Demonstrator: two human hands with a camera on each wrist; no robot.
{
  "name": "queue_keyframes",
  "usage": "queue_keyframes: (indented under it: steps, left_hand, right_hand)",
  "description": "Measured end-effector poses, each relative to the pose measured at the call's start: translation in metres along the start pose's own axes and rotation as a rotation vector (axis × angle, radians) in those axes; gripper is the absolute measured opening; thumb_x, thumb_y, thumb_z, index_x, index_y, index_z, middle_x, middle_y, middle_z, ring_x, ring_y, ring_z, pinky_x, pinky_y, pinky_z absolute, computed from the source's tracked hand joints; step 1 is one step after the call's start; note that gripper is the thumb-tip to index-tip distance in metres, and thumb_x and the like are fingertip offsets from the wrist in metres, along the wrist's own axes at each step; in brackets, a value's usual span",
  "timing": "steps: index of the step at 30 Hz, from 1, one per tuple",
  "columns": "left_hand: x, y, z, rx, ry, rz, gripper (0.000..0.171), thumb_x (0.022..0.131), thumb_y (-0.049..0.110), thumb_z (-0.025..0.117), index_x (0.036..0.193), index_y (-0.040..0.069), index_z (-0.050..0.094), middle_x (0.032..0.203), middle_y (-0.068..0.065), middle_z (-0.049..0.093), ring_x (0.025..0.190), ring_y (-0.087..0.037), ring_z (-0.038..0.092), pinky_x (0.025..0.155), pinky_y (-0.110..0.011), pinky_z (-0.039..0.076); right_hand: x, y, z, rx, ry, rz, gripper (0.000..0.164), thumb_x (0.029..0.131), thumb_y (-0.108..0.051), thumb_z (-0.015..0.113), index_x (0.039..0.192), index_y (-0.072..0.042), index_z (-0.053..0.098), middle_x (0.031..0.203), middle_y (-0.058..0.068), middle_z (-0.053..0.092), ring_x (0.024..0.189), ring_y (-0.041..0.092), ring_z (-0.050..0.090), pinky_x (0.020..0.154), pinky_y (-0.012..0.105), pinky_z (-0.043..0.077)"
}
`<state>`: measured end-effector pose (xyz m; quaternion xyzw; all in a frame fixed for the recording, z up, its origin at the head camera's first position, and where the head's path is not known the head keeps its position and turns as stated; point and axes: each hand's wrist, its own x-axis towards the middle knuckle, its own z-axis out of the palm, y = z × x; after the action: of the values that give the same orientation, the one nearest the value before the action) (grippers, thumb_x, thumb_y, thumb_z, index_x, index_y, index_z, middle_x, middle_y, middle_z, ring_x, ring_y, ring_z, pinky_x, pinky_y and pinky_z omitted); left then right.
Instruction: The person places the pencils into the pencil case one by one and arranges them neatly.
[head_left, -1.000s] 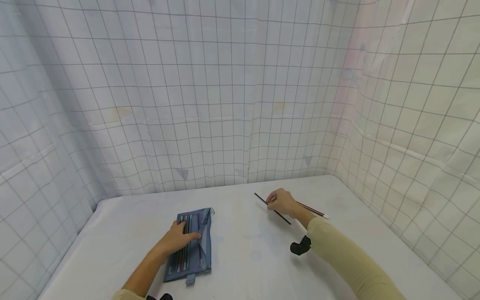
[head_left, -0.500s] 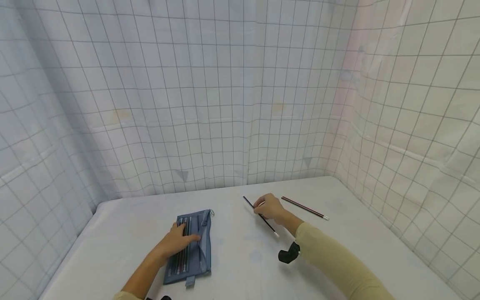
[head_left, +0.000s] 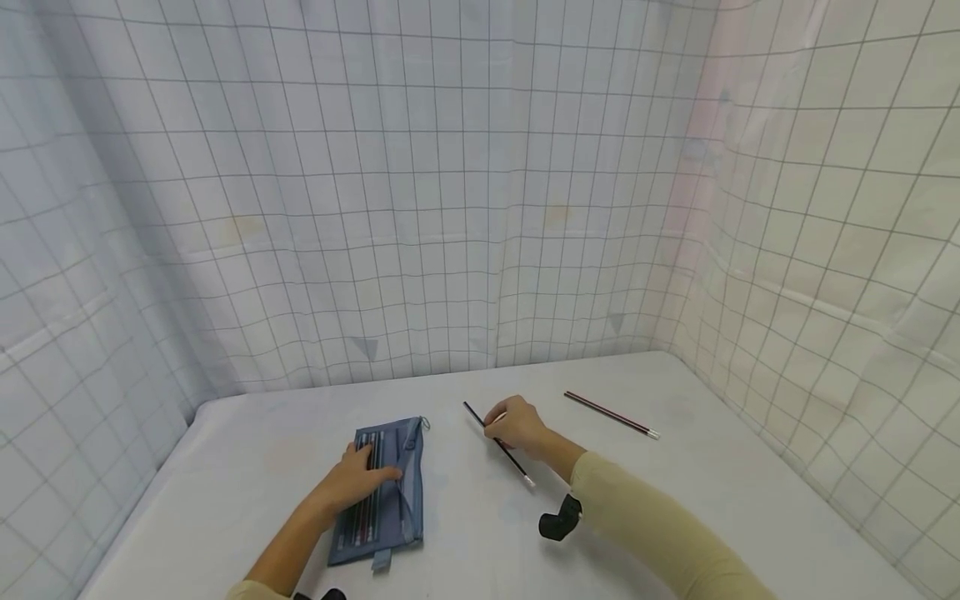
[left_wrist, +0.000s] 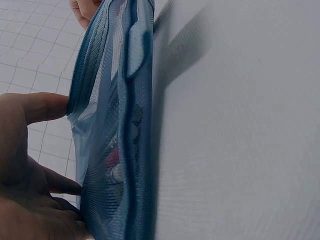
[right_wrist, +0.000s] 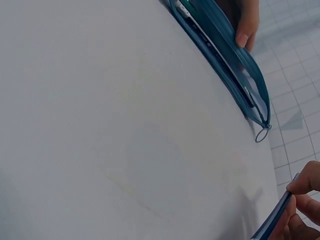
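Observation:
My left hand [head_left: 351,485] rests on a blue mesh pencil case [head_left: 390,521], fingers spread over it and the thumb toward its zipped side. Several pencils show through the mesh. In the left wrist view a straight digit of this hand touches the zipper edge [left_wrist: 80,85]. Seen from the right wrist, the case [right_wrist: 220,30] is unzipped and its mouth gapes, with a white-ended pencil inside. My right hand [head_left: 519,427] pinches a dark pencil [head_left: 514,462] near its middle, to the right of the case. The pencil slants, its white end toward me.
Two red-and-black pencils [head_left: 611,414] lie side by side on the white table [head_left: 480,550], to the right of the right hand. Grid-patterned curtains [head_left: 450,208] enclose the table's back and sides. A black wrist camera [head_left: 561,518] hangs below the right sleeve.
My right hand has carried the dark pencil leftward and slightly nearer to me, toward the case, uncovering the two pencils on the right. The left hand has stayed on the case.

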<state>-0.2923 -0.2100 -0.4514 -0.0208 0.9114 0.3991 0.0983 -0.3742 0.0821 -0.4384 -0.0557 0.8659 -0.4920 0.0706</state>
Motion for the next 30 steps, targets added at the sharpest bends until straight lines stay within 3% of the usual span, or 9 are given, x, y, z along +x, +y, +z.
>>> queue_keyframes:
  steps: [17, 30]
  left_hand:
    - [0.0, 0.001, 0.002, 0.006, 0.012, -0.004, 0.102, 0.094, 0.049, 0.068, 0.154, -0.018, 0.02, 0.158, -0.047, -0.002, 0.143, -0.066, 0.007, 0.113, -0.074, 0.016]
    - [0.0, 0.002, -0.001, 0.002, 0.005, -0.005, 0.104, 0.094, 0.05, 0.068, 0.155, -0.018, 0.019, 0.158, -0.046, -0.003, 0.143, -0.065, 0.007, 0.113, -0.074, 0.017]
  right_hand:
    - [-0.009, -0.015, 0.052, 0.047, 0.003, -0.016, 0.009, 0.085, -0.004, 0.08, 0.09, -0.005, 0.073, 0.085, 0.007, 0.065, 0.067, 0.017, 0.063, 0.059, 0.03, 0.059]
    - [-0.015, -0.038, 0.082, 0.034, -0.05, 0.036, 0.008, 0.084, -0.003, 0.082, 0.081, -0.008, 0.075, 0.071, 0.003, 0.065, 0.058, 0.012, 0.061, 0.052, 0.024, 0.055]
